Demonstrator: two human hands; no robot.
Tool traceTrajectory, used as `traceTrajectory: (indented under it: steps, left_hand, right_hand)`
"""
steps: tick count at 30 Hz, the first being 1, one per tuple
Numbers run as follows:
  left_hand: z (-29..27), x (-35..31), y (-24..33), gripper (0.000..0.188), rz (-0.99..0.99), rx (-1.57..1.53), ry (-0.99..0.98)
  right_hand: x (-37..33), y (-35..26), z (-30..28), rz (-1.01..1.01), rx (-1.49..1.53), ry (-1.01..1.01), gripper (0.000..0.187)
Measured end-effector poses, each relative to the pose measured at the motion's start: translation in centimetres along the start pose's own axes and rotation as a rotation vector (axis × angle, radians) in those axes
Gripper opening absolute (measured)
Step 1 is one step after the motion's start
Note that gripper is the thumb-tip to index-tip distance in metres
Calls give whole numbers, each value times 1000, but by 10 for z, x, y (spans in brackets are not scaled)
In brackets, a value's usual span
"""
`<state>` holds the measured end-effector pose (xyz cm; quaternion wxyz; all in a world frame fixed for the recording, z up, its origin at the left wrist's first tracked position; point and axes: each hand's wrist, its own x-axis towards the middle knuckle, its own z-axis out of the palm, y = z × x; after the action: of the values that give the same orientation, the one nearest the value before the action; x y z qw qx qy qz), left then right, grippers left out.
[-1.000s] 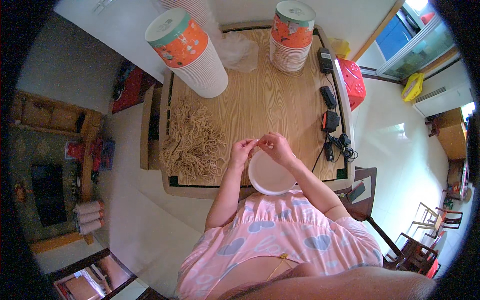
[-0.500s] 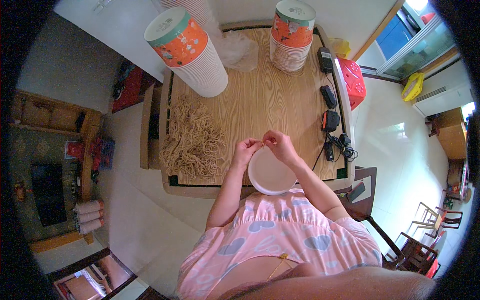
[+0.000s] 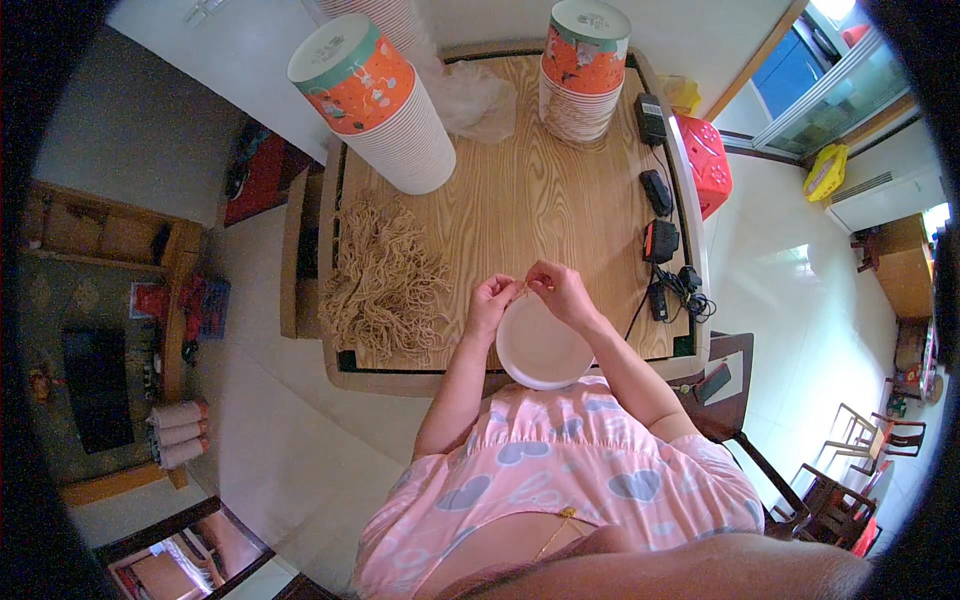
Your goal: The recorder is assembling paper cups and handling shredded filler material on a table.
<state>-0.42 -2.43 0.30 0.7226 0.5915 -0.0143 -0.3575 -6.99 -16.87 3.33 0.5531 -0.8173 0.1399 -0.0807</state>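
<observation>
A white paper tub [image 3: 543, 350] rests with its open mouth upward at the near edge of the table, against my front. At its far rim my left hand [image 3: 490, 302] is closed in a pinch, fingertips almost meeting those of my right hand [image 3: 558, 292], which is pinched too. Between them shows a bit of thin tan cord [image 3: 523, 291]; its ends are hidden by my fingers. Left of my hands lies a tangled heap of the same tan cord [image 3: 385, 285]. Whether the cord passes through the tub's wall I cannot tell.
Tall nested stacks of paper tubs with orange and green print stand upside down at the back left [image 3: 385, 115] and back right [image 3: 580, 75]. A clear plastic bag [image 3: 480, 100] lies between. Along the right edge are black adapters and cables [image 3: 685, 290]. A red stool [image 3: 704, 165] stands beyond.
Almost nothing differs. My left fingertips have shifted very slightly at the tub's rim; the tub and my right hand stay put.
</observation>
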Motion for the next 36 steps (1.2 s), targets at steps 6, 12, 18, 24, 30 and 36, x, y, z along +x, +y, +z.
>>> traceTrajectory:
  steps: [6, 12, 18, 24, 30, 36]
  left_hand:
    - [-2, 1, -3, 6, 35, -27, -6]
    - [2, 1, 4, 6, -28, -2, -8]
    - [0, 2, 1, 9, 9, 94, -87]
    - [3, 2, -6, 10, 196, 329, 37]
    - [11, -7, 2, 9, 360, 575, 122]
    - [4, -5, -10, 8, 329, 441, 102]
  right_hand:
    - [0, -4, 0, 0, -12, -27, 5]
    - [0, 0, 1, -11, 17, -33, 5]
    - [0, 1, 2, -54, 38, -20, 5]
    - [0, 8, 6, -15, 92, 110, 6]
    - [1, -7, -1, 135, -112, -43, 14]
    - [1, 5, 1, 95, -12, -38, 12]
